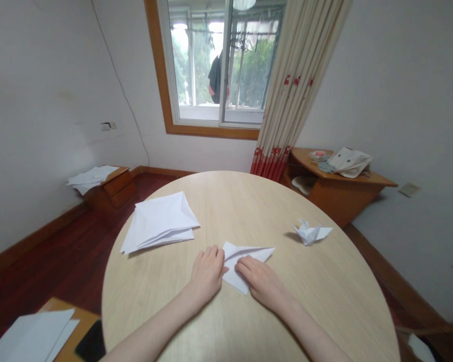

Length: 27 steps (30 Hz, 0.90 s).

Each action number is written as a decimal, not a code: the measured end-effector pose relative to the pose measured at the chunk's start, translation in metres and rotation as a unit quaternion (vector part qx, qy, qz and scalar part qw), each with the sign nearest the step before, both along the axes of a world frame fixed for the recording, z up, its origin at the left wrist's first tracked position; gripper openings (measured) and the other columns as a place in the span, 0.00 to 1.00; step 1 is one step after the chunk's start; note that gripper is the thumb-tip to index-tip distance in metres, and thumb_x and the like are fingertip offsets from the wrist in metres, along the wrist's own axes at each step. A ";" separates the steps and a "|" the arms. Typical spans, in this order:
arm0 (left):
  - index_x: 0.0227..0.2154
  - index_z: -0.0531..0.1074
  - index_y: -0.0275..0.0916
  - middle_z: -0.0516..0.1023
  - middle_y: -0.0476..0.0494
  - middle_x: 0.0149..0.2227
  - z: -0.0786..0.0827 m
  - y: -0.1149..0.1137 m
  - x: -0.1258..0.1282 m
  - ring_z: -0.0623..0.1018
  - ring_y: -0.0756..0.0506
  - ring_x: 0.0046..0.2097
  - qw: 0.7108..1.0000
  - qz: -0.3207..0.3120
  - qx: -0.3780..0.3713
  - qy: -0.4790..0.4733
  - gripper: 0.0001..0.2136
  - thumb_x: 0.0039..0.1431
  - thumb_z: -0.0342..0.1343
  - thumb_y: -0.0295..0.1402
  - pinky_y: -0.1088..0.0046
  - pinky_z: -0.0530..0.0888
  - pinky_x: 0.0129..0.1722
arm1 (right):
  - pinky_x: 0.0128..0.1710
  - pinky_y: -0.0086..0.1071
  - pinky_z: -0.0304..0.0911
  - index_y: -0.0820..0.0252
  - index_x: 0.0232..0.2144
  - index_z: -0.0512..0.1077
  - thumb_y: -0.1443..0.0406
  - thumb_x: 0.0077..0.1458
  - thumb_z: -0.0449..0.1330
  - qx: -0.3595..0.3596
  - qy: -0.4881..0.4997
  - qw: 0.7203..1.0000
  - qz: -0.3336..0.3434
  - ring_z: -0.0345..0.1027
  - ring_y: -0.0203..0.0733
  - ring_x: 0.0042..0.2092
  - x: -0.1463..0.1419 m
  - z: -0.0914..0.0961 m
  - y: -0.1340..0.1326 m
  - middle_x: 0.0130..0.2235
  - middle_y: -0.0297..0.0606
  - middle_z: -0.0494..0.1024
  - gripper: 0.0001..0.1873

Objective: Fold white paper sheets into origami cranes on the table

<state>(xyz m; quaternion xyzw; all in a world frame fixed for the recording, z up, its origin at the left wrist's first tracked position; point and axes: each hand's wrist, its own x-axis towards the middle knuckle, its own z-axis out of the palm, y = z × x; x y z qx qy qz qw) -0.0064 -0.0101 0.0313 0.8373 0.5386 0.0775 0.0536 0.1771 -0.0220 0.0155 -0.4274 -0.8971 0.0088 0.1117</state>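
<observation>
The folded white paper (251, 255) lies on the round wood-grain counter (324, 296) between both hands, its long axis running sideways with its point toward the right. The open right grip (262, 282) rests flat on it and is nearer; the open left grip (207, 274) touches its left edge.

Barely any gap between the left hand (207, 274) and right hand (262, 284), with the folded paper sheet (245, 264) right under both. Short hop left to the stack of folded white paper (158, 223), first thing in the way on that side. Longer stretch of wood-grain tabletop (249, 211) rightward before the small paper crane (310, 232). Straight ahead, long run of table up to the far rim, then the curtain (287, 100) and wooden corner cabinet (335, 196) beyond it.
</observation>
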 end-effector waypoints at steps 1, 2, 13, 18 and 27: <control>0.36 0.64 0.39 0.71 0.42 0.41 0.000 0.000 0.000 0.71 0.41 0.44 1.000 -0.001 -0.005 -0.003 0.02 0.61 0.51 0.29 0.65 0.64 0.40 | 0.37 0.34 0.58 0.60 0.35 0.66 0.76 0.57 0.51 -0.006 0.006 1.000 0.000 0.64 0.43 0.39 0.000 0.001 0.000 0.38 0.39 0.72 0.09; 0.35 0.64 0.39 0.71 0.42 0.41 -0.001 0.001 -0.001 0.71 0.41 0.44 1.000 -0.002 -0.010 -0.007 0.02 0.61 0.51 0.29 0.66 0.64 0.40 | 0.37 0.33 0.59 0.60 0.34 0.66 0.74 0.59 0.52 -0.011 0.013 1.000 0.000 0.64 0.43 0.39 -0.001 0.002 0.000 0.38 0.38 0.72 0.07; 0.33 0.64 0.38 0.71 0.44 0.39 -0.001 0.015 -0.018 0.71 0.42 0.43 0.996 0.031 -0.049 -0.070 0.09 0.57 0.59 0.35 0.68 0.64 0.40 | 0.39 0.34 0.61 0.58 0.35 0.66 0.71 0.60 0.54 -0.053 0.063 0.996 -0.016 0.65 0.43 0.42 -0.001 0.004 0.002 0.39 0.38 0.71 0.04; 0.34 0.65 0.38 0.71 0.43 0.39 0.000 0.020 -0.023 0.71 0.41 0.44 0.993 0.048 -0.078 -0.069 0.12 0.55 0.61 0.37 0.68 0.64 0.40 | 0.37 0.31 0.60 0.58 0.37 0.65 0.70 0.62 0.51 -0.081 0.051 0.995 -0.017 0.67 0.42 0.40 0.000 0.003 0.002 0.38 0.37 0.71 0.05; 0.34 0.64 0.39 0.70 0.45 0.40 0.003 0.021 -0.022 0.70 0.42 0.44 0.998 0.031 -0.017 -0.056 0.10 0.56 0.60 0.33 0.67 0.63 0.41 | 0.37 0.33 0.62 0.58 0.37 0.66 0.70 0.62 0.50 -0.054 0.051 0.997 -0.019 0.67 0.44 0.41 0.001 -0.002 0.004 0.38 0.39 0.71 0.06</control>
